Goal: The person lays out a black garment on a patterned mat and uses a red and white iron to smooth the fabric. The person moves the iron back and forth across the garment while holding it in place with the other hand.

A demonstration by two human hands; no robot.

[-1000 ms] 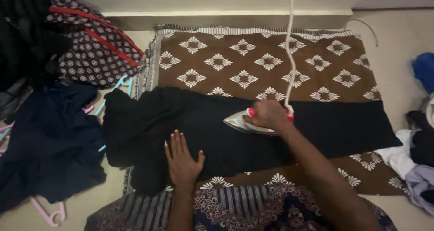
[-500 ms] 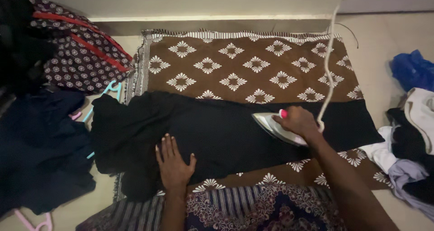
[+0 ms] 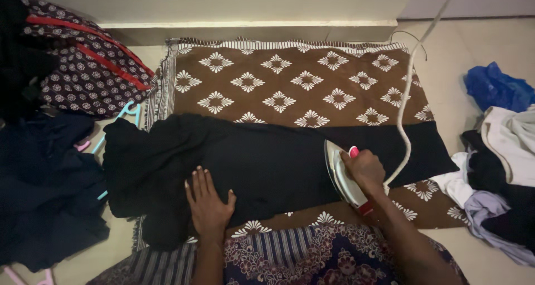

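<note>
A black garment lies spread across a brown blanket with white flower patterns on the floor. My left hand rests flat on the garment's near edge, fingers apart. My right hand grips the handle of a silver iron with pink trim, which sits on the right part of the garment, its tip pointing away from me. The iron's white cord rises up to the right and out of view.
A dotted dark cloth with red stripes and a heap of dark blue clothes lie at the left, with plastic hangers. Blue, white and dark clothes are piled at the right. A wall base runs along the back.
My right hand has slid the iron rightward along the garment and turned its tip from pointing left to pointing away. My left hand stays pressed on the cloth.
</note>
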